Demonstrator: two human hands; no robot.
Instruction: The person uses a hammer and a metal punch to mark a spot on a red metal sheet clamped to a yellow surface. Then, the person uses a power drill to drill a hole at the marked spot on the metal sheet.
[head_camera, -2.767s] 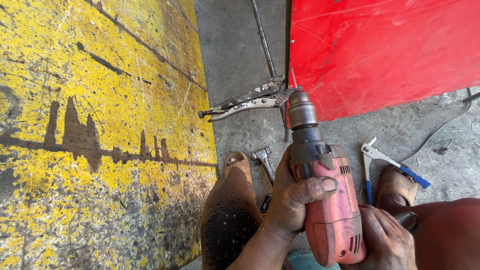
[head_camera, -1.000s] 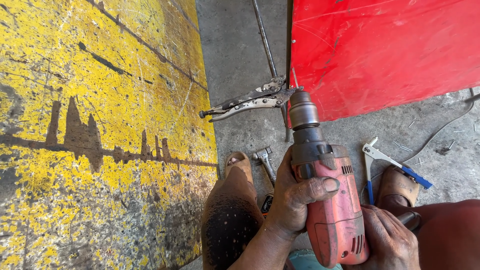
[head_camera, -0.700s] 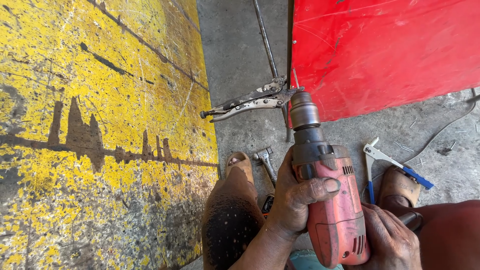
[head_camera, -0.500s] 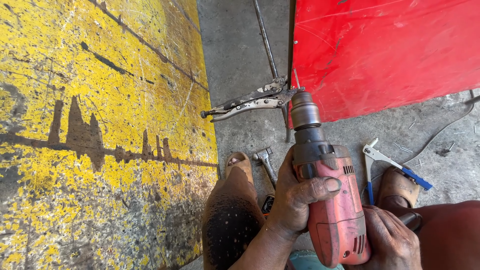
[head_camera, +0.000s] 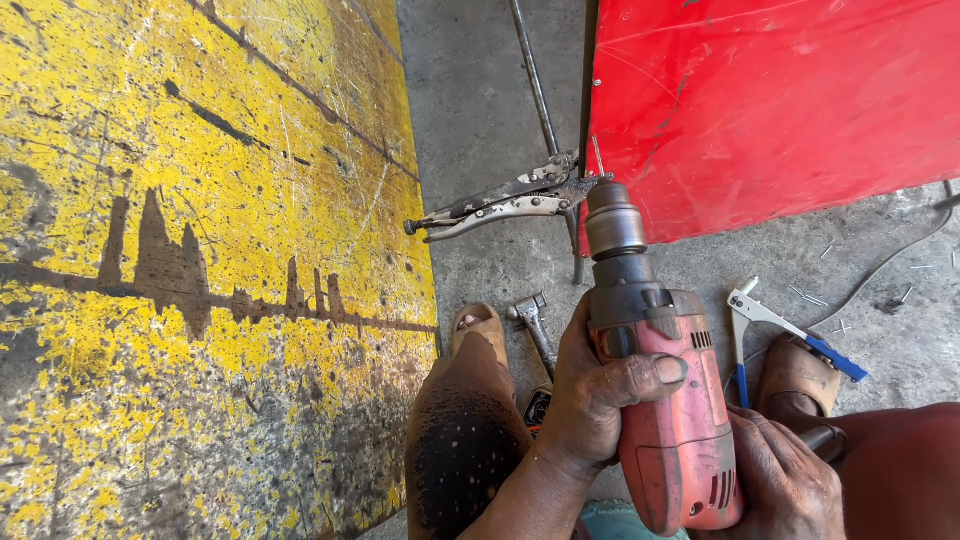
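Observation:
Both my hands hold a worn red electric drill (head_camera: 668, 400). My left hand (head_camera: 600, 385) wraps around its body, thumb lying across the top. My right hand (head_camera: 782, 480) grips the handle at the back. The drill's grey chuck (head_camera: 612, 220) points away from me, and its thin bit meets the edge of a red metal sheet (head_camera: 780, 100). Locking pliers (head_camera: 500, 205) are clamped on that same edge, just left of the chuck, where a thin metal rod (head_camera: 535, 85) runs along the sheet.
A scratched yellow painted panel (head_camera: 200, 270) fills the left side. On the concrete floor lie a hand riveter with blue grips (head_camera: 775, 320), a small metal clamp (head_camera: 533, 325) and scattered rivet pins. My sandalled feet (head_camera: 478, 335) rest beside the drill.
The drill and both hands have hardly moved; the view has shifted only slightly. Pliers and sheet stay in place.

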